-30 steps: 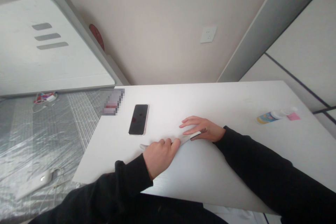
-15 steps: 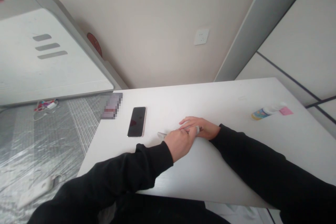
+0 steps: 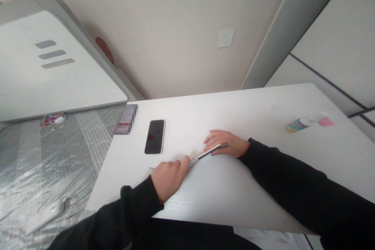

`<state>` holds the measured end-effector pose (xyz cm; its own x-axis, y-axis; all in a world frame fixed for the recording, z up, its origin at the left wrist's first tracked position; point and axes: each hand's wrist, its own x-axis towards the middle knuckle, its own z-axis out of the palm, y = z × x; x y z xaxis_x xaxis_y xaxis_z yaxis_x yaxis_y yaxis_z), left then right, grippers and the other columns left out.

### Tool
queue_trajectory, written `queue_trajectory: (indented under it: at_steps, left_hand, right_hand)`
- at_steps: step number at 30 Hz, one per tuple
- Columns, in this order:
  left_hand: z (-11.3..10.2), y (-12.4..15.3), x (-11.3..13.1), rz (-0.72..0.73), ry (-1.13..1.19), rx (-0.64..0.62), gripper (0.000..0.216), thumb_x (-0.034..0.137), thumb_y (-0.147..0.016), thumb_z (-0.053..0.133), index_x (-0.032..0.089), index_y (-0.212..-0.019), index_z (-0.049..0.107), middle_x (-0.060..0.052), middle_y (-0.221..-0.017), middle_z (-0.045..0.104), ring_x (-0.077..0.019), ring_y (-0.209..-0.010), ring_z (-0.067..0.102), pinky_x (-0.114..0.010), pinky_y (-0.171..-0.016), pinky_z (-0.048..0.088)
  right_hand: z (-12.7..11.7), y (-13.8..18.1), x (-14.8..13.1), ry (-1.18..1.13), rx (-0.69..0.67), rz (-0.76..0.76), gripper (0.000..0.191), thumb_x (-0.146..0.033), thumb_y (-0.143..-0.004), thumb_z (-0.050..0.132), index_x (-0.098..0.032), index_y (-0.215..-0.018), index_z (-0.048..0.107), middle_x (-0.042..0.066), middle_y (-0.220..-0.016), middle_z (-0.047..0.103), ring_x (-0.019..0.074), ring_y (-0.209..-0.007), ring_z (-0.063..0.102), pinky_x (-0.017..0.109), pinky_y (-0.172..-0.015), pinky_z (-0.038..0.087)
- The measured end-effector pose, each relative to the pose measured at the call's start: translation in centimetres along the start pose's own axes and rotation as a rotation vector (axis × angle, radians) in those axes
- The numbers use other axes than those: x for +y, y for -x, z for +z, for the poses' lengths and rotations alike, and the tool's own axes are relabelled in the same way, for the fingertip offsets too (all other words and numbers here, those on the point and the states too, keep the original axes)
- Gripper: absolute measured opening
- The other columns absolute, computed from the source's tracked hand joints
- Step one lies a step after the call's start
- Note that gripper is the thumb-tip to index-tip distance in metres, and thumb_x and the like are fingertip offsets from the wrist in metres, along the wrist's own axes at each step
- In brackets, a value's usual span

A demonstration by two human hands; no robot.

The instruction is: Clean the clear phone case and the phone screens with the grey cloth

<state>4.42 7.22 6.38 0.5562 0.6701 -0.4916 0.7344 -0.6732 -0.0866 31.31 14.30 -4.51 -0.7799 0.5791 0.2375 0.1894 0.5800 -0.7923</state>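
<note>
A slim silver pen-like tool with a dark stripe (image 3: 205, 154) lies low across the white table (image 3: 240, 105), running between both hands. My left hand (image 3: 169, 181) is closed around its lower end, and a pale tip shows beyond my fingers. My right hand (image 3: 225, 143) rests on the table, fingers curled around the upper end. The tool's middle shows between my hands. A black smartphone (image 3: 154, 136) lies face up to the left of my right hand, beyond my left hand.
A pixelated flat item (image 3: 125, 119) lies at the table's far left corner. A small tube or bottle (image 3: 299, 125) and a pink note (image 3: 326, 121) sit at the right. Left of the table edge is a plastic-covered mattress (image 3: 49, 164) holding a white charger (image 3: 47, 213).
My left hand has moved down and left, away from my right hand, which it nearly covered earlier. The tool's middle now shows between them. My right hand has hardly moved.
</note>
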Motion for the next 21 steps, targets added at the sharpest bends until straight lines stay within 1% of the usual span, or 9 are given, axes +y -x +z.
queue_trajectory:
  at_steps: [3, 6, 8, 10, 13, 17, 21]
  left_hand:
    - [-1.2, -2.2, 1.0, 0.033, 0.004, 0.019, 0.028, 0.031, -0.109, 0.035, 0.014, -0.116, 0.056, -0.010, -0.079, 0.074, -0.0317, -0.068, 0.077, -0.041, -0.057, 0.062]
    - [-2.6, -5.3, 2.5, 0.081, 0.017, 0.071, 0.030, 0.033, -0.110, 0.035, 0.013, -0.125, 0.051, -0.012, -0.084, 0.076, -0.0301, -0.073, 0.078, -0.039, -0.063, 0.062]
    - [-3.3, -6.9, 3.3, 0.096, 0.026, 0.107, 0.029, 0.029, -0.110, 0.034, 0.012, -0.127, 0.049, -0.013, -0.088, 0.076, -0.0295, -0.076, 0.078, -0.038, -0.063, 0.062]
    - [-3.4, -7.6, 3.6, 0.105, 0.031, 0.131, 0.027, 0.026, -0.109, 0.034, 0.012, -0.125, 0.049, -0.013, -0.091, 0.076, -0.0292, -0.077, 0.078, -0.037, -0.062, 0.061]
    - [-2.6, -6.8, 2.8, 0.117, 0.027, 0.141, 0.026, 0.028, -0.110, 0.032, 0.014, -0.123, 0.050, -0.012, -0.089, 0.074, -0.0288, -0.075, 0.077, -0.037, -0.061, 0.060]
    - [-0.7, -3.5, 0.8, 0.090, 0.011, 0.117, 0.029, 0.033, -0.110, 0.031, 0.016, -0.115, 0.053, -0.009, -0.087, 0.072, -0.0272, -0.074, 0.076, -0.034, -0.058, 0.059]
    - [0.4, -0.5, -0.6, 0.072, -0.004, 0.076, 0.026, 0.031, -0.110, 0.034, 0.016, -0.107, 0.055, -0.007, -0.080, 0.071, -0.0254, -0.071, 0.076, -0.031, -0.056, 0.058]
  right_hand:
    - [0.2, 0.1, 0.1, 0.014, 0.013, -0.002, 0.029, -0.048, -0.100, 0.061, -0.026, -0.108, 0.078, 0.006, -0.107, 0.080, 0.0228, -0.112, 0.070, 0.049, -0.118, 0.036]
    - [0.4, 0.4, 0.4, 0.033, 0.037, -0.006, 0.031, -0.049, -0.099, 0.061, -0.023, -0.105, 0.077, 0.007, -0.109, 0.079, 0.0225, -0.109, 0.070, 0.048, -0.118, 0.038]
    - [0.5, 0.6, 0.6, 0.044, 0.060, -0.004, 0.032, -0.050, -0.098, 0.061, -0.022, -0.106, 0.076, 0.009, -0.111, 0.078, 0.0224, -0.106, 0.071, 0.047, -0.117, 0.039]
    - [0.6, 0.7, 0.8, 0.051, 0.077, -0.001, 0.034, -0.052, -0.097, 0.062, -0.022, -0.107, 0.074, 0.009, -0.112, 0.077, 0.0226, -0.105, 0.071, 0.047, -0.117, 0.040]
    - [0.6, 0.6, 0.6, 0.052, 0.072, -0.004, 0.035, -0.053, -0.097, 0.062, -0.022, -0.103, 0.076, 0.009, -0.108, 0.078, 0.0233, -0.105, 0.071, 0.047, -0.116, 0.041]
    - [0.5, 0.3, 0.1, 0.039, 0.043, -0.015, 0.032, -0.050, -0.099, 0.061, -0.024, -0.103, 0.079, 0.007, -0.105, 0.080, 0.0229, -0.107, 0.072, 0.047, -0.114, 0.041]
    - [0.4, 0.2, -0.2, 0.029, 0.024, -0.023, 0.031, -0.049, -0.100, 0.061, -0.025, -0.107, 0.079, 0.006, -0.103, 0.081, 0.0228, -0.106, 0.072, 0.047, -0.114, 0.040]
